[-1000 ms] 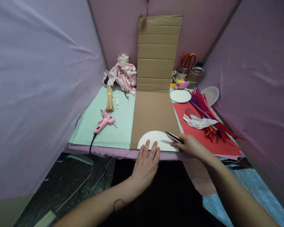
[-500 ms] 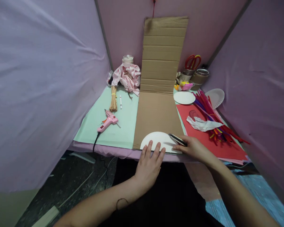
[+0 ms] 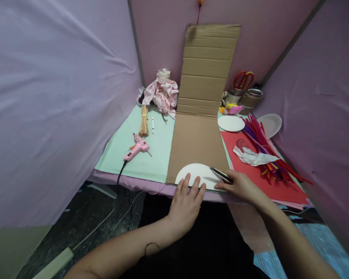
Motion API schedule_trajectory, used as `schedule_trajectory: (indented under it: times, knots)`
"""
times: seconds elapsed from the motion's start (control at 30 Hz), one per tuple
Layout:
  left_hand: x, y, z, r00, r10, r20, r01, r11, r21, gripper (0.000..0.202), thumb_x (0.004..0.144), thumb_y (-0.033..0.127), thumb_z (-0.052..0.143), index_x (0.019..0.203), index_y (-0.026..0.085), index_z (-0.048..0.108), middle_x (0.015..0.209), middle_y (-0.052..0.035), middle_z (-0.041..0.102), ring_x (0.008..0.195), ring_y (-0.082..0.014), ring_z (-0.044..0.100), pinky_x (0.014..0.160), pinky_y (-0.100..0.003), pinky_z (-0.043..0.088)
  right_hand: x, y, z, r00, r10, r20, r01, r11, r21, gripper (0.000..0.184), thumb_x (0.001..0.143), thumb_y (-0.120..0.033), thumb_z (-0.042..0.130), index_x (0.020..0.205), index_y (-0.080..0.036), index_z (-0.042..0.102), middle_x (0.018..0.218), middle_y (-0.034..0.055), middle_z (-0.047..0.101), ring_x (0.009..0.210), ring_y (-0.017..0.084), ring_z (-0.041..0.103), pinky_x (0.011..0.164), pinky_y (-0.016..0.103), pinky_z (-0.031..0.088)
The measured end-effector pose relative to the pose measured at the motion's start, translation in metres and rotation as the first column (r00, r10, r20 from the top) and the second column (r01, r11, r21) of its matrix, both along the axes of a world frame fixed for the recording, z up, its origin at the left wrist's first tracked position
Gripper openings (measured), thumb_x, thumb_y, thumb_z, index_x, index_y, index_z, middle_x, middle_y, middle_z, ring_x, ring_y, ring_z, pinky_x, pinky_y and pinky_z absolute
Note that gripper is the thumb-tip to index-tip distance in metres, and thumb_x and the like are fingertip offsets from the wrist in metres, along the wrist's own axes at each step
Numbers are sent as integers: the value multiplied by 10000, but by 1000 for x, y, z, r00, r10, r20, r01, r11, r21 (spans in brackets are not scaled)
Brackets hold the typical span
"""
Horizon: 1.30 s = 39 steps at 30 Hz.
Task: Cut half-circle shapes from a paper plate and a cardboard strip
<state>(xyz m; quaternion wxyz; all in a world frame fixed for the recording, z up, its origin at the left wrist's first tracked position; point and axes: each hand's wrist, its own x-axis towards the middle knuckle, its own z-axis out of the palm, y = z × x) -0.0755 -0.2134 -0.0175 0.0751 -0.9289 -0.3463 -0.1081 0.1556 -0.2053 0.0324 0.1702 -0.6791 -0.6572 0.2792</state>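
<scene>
A white half-round piece (image 3: 195,170) of paper or card lies at the front end of the long brown cardboard (image 3: 200,135). My left hand (image 3: 186,205) rests on its front edge, fingers spread and stretched out, holding nothing. On the right, my right hand (image 3: 241,186) is closed round a slim black tool with a light edge (image 3: 221,175); whether it is a cutter or a pen I cannot tell. The tool's far tip is over the upper right curve of the white piece. My right fingertips reach the piece's right corner.
To the left are a pink glue gun (image 3: 137,148), a bundle of sticks (image 3: 144,121) and a white pen (image 3: 152,126). Pipe cleaners (image 3: 261,135) and crumpled white paper (image 3: 254,157) lie on red sheets (image 3: 250,180). Scissors (image 3: 243,80) stand in a back-right container.
The whole view has shifted, so things appear slightly further right. Both hands keep nearly the same place on the white piece, and the slim tool stays in my right hand.
</scene>
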Motion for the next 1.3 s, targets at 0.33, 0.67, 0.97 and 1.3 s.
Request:
schedule_trajectory:
  times: [0.33,0.67,0.97,1.3]
  knots:
    - [12,2,9,998,-48,39,51,996,-69,774,759,496,675,1358,95,394,1462,-230,377,1418,-373,212,1124,-501,248,1,0,-4,999,-30,-36,30,1000,-5,459,729,-400,670,1137,-191,690,927,80,732,836,273,656,721,330,496]
    - [19,17,14,999,-36,30,38,997,-72,815,790,454,658,1451,136,303,1310,-159,528,1326,-321,391,1142,-530,194,4,0,-7,991,9,-132,-5,999,33,457,724,-360,703,1155,-209,676,1036,54,730,898,259,657,792,328,500]
    - [22,19,12,998,-56,-24,53,995,-82,854,766,521,653,1460,156,316,1576,-96,208,1443,-334,135,1138,-559,195,3,2,0,988,-14,-157,13,1000,-8,426,711,-349,706,1111,-202,690,950,47,719,816,231,628,714,292,482]
    - [24,20,9,998,-53,-20,51,995,-83,898,759,475,679,1494,201,244,1574,-83,204,1449,-320,133,1146,-563,164,13,2,9,971,22,-237,-43,996,-84,303,726,-239,621,1015,-171,677,702,-25,592,626,137,507,599,232,407]
